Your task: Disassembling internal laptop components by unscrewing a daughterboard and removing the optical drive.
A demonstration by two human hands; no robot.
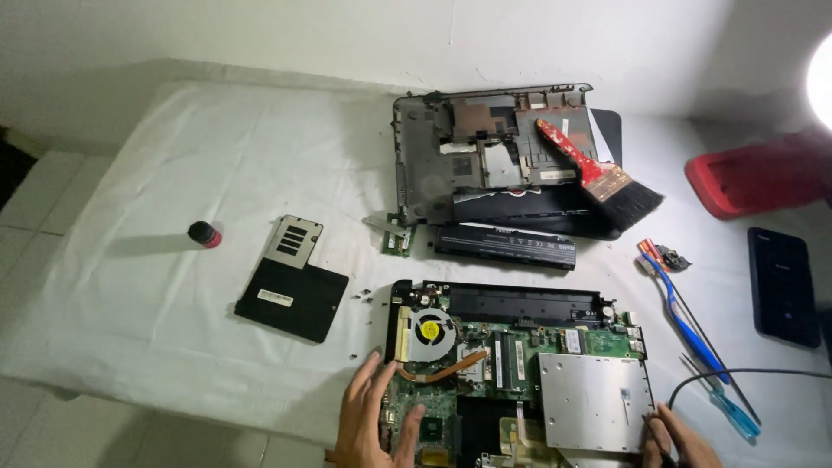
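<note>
- here, the left hand (374,422) lies open and flat, fingers spread, on the left part of the opened laptop base (518,373); it grips nothing.
- the right hand (678,442) is at the lower right corner of the same base, fingers curled; whether it pinches something i cannot tell, since the frame edge cuts it.
- the base is right in front of the person, on the white cloth (173,217), with its long axis going left to right between both hands.
- the round fan (431,332) with a yellow centre sits just above the left hand, so this hand is the nearer one; a copper pipe (446,368) bends from it toward the fingers.
- the flat silver metal drive (594,400) is just beside the right hand.
- further away lie the long black battery (505,245), the grey plastic shell (485,156) with a red-handled brush (598,173) on it, and a black cover plate (292,284) to the left.
- blue tools (693,338) lie on the right, thin and long.
</note>
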